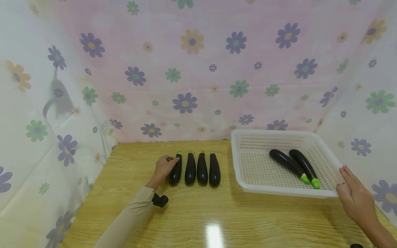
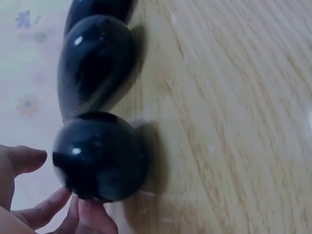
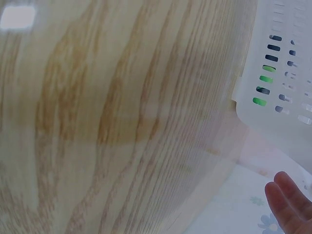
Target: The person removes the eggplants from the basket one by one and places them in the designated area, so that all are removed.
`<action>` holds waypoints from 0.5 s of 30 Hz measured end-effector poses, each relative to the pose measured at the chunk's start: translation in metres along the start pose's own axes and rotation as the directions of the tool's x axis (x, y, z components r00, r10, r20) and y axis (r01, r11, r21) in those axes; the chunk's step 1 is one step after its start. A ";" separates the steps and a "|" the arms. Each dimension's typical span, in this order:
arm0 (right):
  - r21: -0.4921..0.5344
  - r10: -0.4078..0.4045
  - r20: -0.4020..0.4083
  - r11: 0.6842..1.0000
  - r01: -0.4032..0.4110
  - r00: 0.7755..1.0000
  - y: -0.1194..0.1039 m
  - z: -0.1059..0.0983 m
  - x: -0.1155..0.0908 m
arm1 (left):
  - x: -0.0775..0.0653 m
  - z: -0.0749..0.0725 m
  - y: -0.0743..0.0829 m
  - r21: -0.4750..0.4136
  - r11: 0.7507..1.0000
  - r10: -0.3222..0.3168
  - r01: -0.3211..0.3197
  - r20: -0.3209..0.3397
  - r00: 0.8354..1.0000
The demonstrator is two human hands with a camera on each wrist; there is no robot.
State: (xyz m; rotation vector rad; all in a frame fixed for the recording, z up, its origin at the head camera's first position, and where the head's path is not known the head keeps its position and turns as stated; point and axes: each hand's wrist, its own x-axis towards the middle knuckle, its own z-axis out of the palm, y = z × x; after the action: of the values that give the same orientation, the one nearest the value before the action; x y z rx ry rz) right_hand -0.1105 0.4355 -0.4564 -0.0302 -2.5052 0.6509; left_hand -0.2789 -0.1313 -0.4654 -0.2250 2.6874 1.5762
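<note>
Nearest, our right hand (image 1: 356, 194) rests straight fingers, thumb apart, at the rim of one white rectangular plastic basket (image 1: 279, 191); pushing could slide it. Farther, our left hand (image 1: 163, 168) touches the leftmost of four glossy black eggplants (image 1: 175, 174) on the wooden counter (image 1: 186, 220); whether its fingers clamp, we can't tell. A loose hold could let it roll. The basket holds two green-capped eggplants (image 1: 286, 162).

the wood-grain table (image 1: 248, 220) carries four dark eggplants (image 1: 202, 170) and a white basket (image 1: 279, 190).
</note>
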 end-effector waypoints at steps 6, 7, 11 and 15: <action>-0.007 0.002 -0.005 1.000 -0.002 1.000 0.002 0.001 -0.001 | -0.004 -0.001 0.013 -0.016 0.999 0.028 -0.028 -0.024 0.999; -0.009 0.002 -0.006 1.000 -0.002 1.000 0.002 0.001 -0.001 | -0.004 -0.002 0.015 -0.027 0.999 0.029 -0.029 -0.020 0.999; -0.010 0.001 -0.009 1.000 -0.001 1.000 0.003 0.001 -0.001 | -0.006 -0.003 0.029 -0.119 0.993 0.005 0.000 0.047 0.999; 0.001 0.002 -0.003 1.000 -0.002 1.000 0.003 0.002 -0.001 | -0.009 -0.003 0.044 -0.198 0.979 -0.028 0.051 0.119 0.993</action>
State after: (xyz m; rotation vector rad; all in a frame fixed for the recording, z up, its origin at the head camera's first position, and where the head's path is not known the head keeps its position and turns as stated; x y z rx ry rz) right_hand -0.1105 0.4372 -0.4598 -0.0336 -2.5025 0.6532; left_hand -0.2755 -0.1117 -0.4248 -0.1829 2.4241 1.7893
